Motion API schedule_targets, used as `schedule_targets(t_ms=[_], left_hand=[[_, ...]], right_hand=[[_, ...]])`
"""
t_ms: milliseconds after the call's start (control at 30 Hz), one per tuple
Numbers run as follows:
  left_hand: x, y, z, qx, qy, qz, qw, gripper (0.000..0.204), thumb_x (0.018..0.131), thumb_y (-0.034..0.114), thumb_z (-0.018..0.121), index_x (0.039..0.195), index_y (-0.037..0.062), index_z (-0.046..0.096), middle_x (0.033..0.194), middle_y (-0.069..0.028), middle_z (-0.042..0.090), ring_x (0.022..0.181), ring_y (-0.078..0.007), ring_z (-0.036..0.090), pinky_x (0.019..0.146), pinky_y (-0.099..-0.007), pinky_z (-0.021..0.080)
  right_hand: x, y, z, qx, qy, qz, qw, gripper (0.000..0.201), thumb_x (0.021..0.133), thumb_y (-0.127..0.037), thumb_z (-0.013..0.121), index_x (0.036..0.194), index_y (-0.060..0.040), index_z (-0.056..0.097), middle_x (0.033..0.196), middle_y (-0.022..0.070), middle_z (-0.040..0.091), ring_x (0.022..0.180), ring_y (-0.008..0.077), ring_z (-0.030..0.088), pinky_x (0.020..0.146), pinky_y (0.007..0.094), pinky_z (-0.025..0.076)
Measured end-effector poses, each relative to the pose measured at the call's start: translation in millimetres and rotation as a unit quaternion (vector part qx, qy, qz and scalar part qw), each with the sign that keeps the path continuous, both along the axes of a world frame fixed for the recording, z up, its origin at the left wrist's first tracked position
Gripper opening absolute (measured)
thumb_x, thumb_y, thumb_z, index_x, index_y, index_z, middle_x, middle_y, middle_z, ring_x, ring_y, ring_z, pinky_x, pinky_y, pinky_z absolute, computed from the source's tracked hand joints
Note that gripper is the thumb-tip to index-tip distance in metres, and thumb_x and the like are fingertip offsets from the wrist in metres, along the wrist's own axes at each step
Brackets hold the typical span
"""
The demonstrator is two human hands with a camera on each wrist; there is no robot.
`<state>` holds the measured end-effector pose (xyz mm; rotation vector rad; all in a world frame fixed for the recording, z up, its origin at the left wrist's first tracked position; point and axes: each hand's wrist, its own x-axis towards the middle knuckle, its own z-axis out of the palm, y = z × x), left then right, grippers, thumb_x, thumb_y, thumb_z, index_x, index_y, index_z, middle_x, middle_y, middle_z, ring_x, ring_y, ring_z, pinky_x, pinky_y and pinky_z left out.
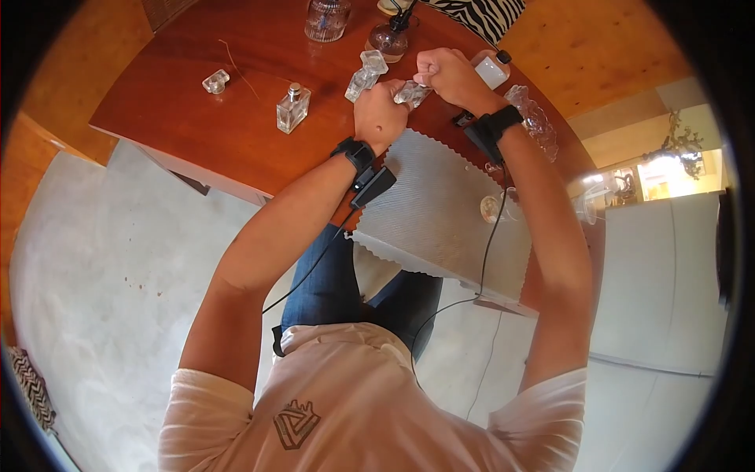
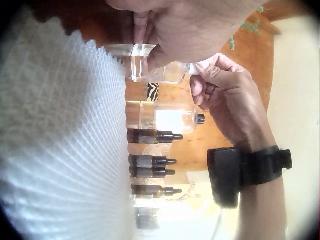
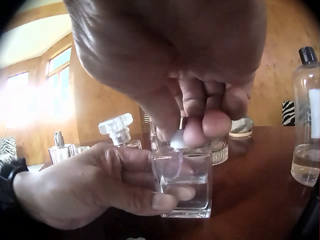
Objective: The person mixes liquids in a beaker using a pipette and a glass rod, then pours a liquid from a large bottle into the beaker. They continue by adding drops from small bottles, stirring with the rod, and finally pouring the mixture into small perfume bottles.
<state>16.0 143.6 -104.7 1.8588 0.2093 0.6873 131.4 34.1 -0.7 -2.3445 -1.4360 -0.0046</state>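
Note:
My left hand (image 1: 380,118) grips a square clear glass perfume bottle (image 3: 197,187) around its side, thumb across the front. The bottle stands upright on the table, part filled with clear liquid. Above it, the fingertips of my right hand (image 1: 456,75) pinch the whitish spray pump (image 3: 178,140) at the bottle's neck. A thin tube (image 3: 179,167) curves down inside the glass. The fingers hide the pump's upper part. Just left of my left hand is another glass bottle with a chunky clear stopper (image 3: 116,125).
A square sprayer bottle (image 1: 292,110) and a loose glass stopper (image 1: 215,81) lie left. Behind are a ribbed jar (image 1: 327,22) and a round bottle (image 1: 387,43). To the right stand a black-capped bottle (image 1: 491,71) and several dropper bottles (image 2: 150,161). A pale scalloped mat (image 1: 440,204) covers the near table.

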Motion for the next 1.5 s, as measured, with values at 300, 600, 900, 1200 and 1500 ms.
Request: schedule_targets(t_ms=[300,600,900,1200,1500], left_hand=[[-2.0,-0.8,1.4,-0.007,-0.001,0.007,1.0,0.031,0.08,0.013,0.074,0.109,0.004,0.075,0.091,-0.0243,0.071,0.087,-0.0421,0.069,0.079,-0.0476,0.054],[-0.3,-0.3,0.2,-0.006,0.0,0.008,1.0,0.03,0.079,0.012,0.075,0.108,0.003,0.075,0.093,-0.0241,0.071,0.089,-0.0422,0.068,0.08,-0.0478,0.054],[-1.5,-0.1,2.1,-0.007,0.01,0.008,1.0,0.031,0.079,0.013,0.075,0.108,0.0035,0.075,0.092,-0.0243,0.071,0.088,-0.0424,0.069,0.08,-0.0476,0.054],[2.0,-0.5,-3.4,0.0,-0.005,0.013,1.0,0.031,0.079,0.013,0.073,0.11,0.0051,0.075,0.091,-0.0241,0.071,0.087,-0.0424,0.069,0.081,-0.0487,0.054],[0.3,1.0,-2.2,0.014,0.009,0.025,1.0,0.032,0.079,0.013,0.074,0.11,0.0053,0.075,0.091,-0.0236,0.072,0.089,-0.042,0.069,0.082,-0.0483,0.054]], right_hand=[[-3.3,-5.7,2.5,-0.02,-0.1,0.069,0.992,0.007,0.08,-0.001,0.064,0.082,0.0023,0.058,0.065,0.0166,0.057,0.065,0.0352,0.059,0.061,0.0441,0.044],[18.1,-9.8,-20.1,-0.003,-0.191,0.022,0.981,0.028,0.089,-0.022,0.07,0.078,0.0025,0.061,0.065,0.0169,0.061,0.063,0.0365,0.061,0.059,0.0458,0.045],[-14.9,1.5,16.8,-0.134,-0.016,-0.166,0.977,0.052,0.089,-0.048,0.074,0.075,0.0004,0.061,0.069,0.0084,0.066,0.053,0.0186,0.062,0.056,0.0344,0.049],[7.3,-6.7,-7.3,0.0,-0.148,0.036,0.988,0.028,0.088,-0.018,0.069,0.076,0.0045,0.057,0.064,0.014,0.057,0.056,0.0259,0.058,0.055,0.0391,0.044],[-7.4,-4.1,-1.2,0.01,-0.021,0.001,1.0,0.023,0.085,-0.014,0.071,0.077,0.0039,0.06,0.065,0.0197,0.059,0.057,0.0353,0.057,0.056,0.0432,0.044]])
